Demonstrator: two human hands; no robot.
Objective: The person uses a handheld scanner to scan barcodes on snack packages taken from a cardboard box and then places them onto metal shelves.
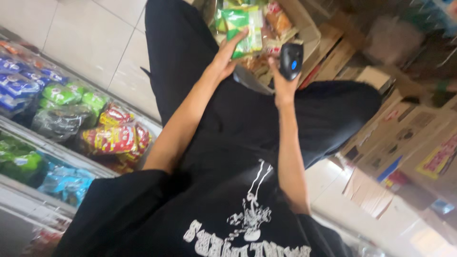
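Head view. The camera looks down the front of the person's black printed shirt [238, 190] and black trousers [190, 57].

Left hand [227, 56]: extended to the far centre of the scene, fingers spread narrowly around the lower edge of a green snack packet [243, 28]. The hand is holding the packet, with the thumb on its left side and the fingertips on its face. The packet stands roughly upright at the top of an open cardboard box [309, 35], in contact with the other packets packed there.

Right hand [284, 81]: just to the right of the left hand, wrapped closed around a black handheld scanner [291, 61]. A blue light shows on the scanner's rear face. The scanner head is raised just beside the green snack packet, to its right and slightly nearer. Contact between the two cannot be determined.

The cardboard box contains orange and red packets [278, 21] to the right of the green one.

Left side of the scene: shelves [57, 152] carry rows of bagged goods. Blue bags [19, 85] sit far left, green bags [71, 95] beside them, red and yellow bags [114, 135] nearer the person.

Right side: flattened cardboard cartons [404, 138] lean together, well apart from both hands. The floor [85, 38] is pale tile.
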